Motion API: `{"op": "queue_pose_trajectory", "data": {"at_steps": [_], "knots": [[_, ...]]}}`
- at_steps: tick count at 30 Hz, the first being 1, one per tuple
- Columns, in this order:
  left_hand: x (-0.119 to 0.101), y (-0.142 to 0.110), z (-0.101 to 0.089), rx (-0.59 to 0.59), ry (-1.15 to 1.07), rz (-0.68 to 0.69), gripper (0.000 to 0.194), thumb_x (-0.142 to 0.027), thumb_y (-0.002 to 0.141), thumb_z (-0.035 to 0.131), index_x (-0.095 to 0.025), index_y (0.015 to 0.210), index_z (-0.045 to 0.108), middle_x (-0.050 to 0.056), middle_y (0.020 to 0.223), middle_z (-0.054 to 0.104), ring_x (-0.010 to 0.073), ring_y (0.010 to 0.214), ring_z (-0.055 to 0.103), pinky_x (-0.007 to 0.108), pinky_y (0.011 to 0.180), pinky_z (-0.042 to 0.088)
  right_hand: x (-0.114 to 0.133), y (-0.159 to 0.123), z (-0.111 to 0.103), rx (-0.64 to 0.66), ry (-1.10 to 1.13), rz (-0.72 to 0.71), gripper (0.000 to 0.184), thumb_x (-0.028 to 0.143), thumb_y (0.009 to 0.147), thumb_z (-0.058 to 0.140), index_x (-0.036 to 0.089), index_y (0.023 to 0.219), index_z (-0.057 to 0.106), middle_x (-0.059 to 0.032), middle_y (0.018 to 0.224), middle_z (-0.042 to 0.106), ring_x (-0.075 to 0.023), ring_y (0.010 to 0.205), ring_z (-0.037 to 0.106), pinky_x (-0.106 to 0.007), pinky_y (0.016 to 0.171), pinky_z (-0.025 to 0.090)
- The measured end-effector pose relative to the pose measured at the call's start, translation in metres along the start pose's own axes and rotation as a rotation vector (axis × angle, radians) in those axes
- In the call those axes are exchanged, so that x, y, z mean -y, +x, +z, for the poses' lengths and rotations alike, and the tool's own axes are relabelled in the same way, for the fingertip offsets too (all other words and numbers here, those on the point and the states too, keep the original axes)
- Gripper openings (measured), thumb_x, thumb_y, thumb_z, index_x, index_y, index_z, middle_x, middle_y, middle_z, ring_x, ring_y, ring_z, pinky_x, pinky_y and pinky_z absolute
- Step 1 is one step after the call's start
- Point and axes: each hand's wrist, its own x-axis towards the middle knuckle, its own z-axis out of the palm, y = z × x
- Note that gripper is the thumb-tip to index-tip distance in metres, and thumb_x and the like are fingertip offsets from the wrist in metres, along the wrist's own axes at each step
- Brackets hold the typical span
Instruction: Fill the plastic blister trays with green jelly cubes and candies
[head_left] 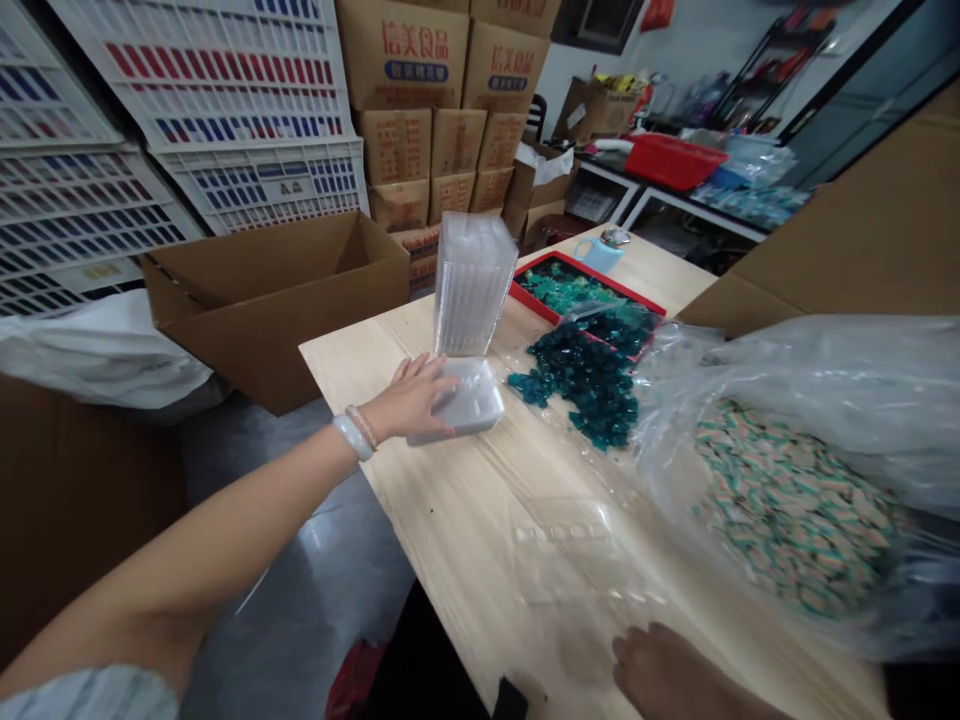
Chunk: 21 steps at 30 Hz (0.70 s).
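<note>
My left hand [414, 398] lies over the left part of a low stack of clear plastic trays [476, 395], fingers spread across its top and thumb along its near side. Right behind it rises a tall stack of clear plastic trays [472, 285]. At the bottom edge, my right hand [667, 668] is slightly blurred, with its fingers curled in; whatever they may hold is hidden. A thin clear plastic tray [562, 550] lies flat on the wooden table just beyond that hand.
Dark teal wrapped pieces [585, 380] are heaped mid-table before a red-rimmed tray [547, 262]. On the right, a clear plastic bag [825, 370] holds many striped pieces [795, 500]. A blue mug [600, 252] stands farther back. An open cardboard box [285, 320] stands left of the table.
</note>
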Motion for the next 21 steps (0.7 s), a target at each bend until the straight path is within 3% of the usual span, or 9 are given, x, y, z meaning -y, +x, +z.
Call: {"op": "queue_pose_trajectory", "data": {"at_steps": [2, 4, 6, 9, 12, 16, 19, 21], "knots": [[0.01, 0.011, 0.004, 0.023, 0.016, 0.009, 0.072, -0.06, 0.057, 0.059, -0.029, 0.12, 0.044, 0.006, 0.138, 0.025, 0.0328, 0.123, 0.02, 0.047, 0.099, 0.015, -0.017, 0.053, -0.027, -0.026, -0.011, -0.048, 0.006, 0.016, 0.067, 0.059, 0.019, 0.062, 0.057, -0.0041, 0.062, 0.058, -0.0172, 0.057, 0.052, -0.029, 0.052, 0.039], [0.015, 0.014, 0.003, 0.027, 0.027, 0.025, 0.067, -0.06, 0.058, 0.059, -0.032, 0.118, 0.045, 0.004, 0.136, 0.027, 0.0304, 0.121, 0.024, 0.044, 0.098, 0.018, -0.037, 0.117, -0.064, -0.193, 0.068, -0.042, 0.011, 0.02, 0.079, 0.049, 0.017, 0.078, 0.059, -0.0066, 0.08, 0.059, -0.0185, 0.075, 0.054, -0.031, 0.065, 0.041], [0.017, 0.013, 0.0, 0.025, 0.036, 0.046, 0.064, -0.06, 0.06, 0.058, -0.033, 0.117, 0.045, 0.004, 0.136, 0.028, 0.0289, 0.12, 0.025, 0.043, 0.098, 0.018, -0.058, 0.174, -0.091, -0.31, 0.164, -0.074, 0.014, 0.023, 0.081, 0.049, 0.015, 0.087, 0.059, -0.0082, 0.088, 0.058, -0.0194, 0.087, 0.051, -0.032, 0.074, 0.04], [0.019, 0.011, 0.0, 0.022, 0.037, 0.083, 0.061, -0.06, 0.063, 0.054, -0.033, 0.117, 0.045, 0.004, 0.135, 0.028, 0.0277, 0.12, 0.024, 0.042, 0.097, 0.017, -0.082, 0.224, -0.1, -0.297, 0.31, -0.181, 0.01, 0.018, 0.079, 0.051, 0.015, 0.079, 0.061, -0.0054, 0.081, 0.058, -0.0171, 0.084, 0.05, -0.03, 0.076, 0.039], [0.022, 0.013, 0.001, 0.027, 0.032, 0.099, 0.061, -0.06, 0.065, 0.053, -0.032, 0.118, 0.044, 0.004, 0.135, 0.029, 0.0287, 0.12, 0.023, 0.042, 0.097, 0.017, -0.096, 0.237, -0.095, -0.221, 0.449, -0.255, 0.011, 0.013, 0.077, 0.051, 0.015, 0.073, 0.061, -0.0021, 0.074, 0.056, -0.0135, 0.076, 0.05, -0.026, 0.073, 0.039], [0.025, 0.013, -0.001, 0.026, 0.034, 0.116, 0.06, -0.058, 0.065, 0.054, -0.032, 0.118, 0.044, 0.005, 0.135, 0.027, 0.0292, 0.119, 0.023, 0.043, 0.096, 0.018, -0.099, 0.234, -0.103, -0.109, 0.499, -0.242, 0.011, 0.01, 0.075, 0.052, 0.014, 0.07, 0.061, -0.0012, 0.074, 0.056, -0.0114, 0.071, 0.052, -0.023, 0.067, 0.039], [0.023, 0.012, 0.0, 0.015, 0.049, 0.129, 0.058, -0.055, 0.065, 0.056, -0.032, 0.117, 0.044, 0.005, 0.134, 0.029, 0.0291, 0.119, 0.025, 0.044, 0.096, 0.019, -0.09, 0.231, -0.109, -0.087, 0.363, -0.23, 0.012, 0.011, 0.075, 0.05, 0.014, 0.072, 0.061, -0.0031, 0.078, 0.058, -0.0124, 0.072, 0.053, -0.023, 0.066, 0.04], [0.019, 0.012, 0.005, -0.013, 0.062, 0.123, 0.058, -0.049, 0.065, 0.059, -0.03, 0.117, 0.043, 0.006, 0.133, 0.031, 0.0291, 0.118, 0.027, 0.044, 0.095, 0.021, -0.079, 0.233, -0.107, -0.08, 0.158, -0.188, 0.014, 0.009, 0.074, 0.048, 0.012, 0.076, 0.062, -0.0067, 0.081, 0.06, -0.0152, 0.072, 0.055, -0.025, 0.063, 0.04]]}}
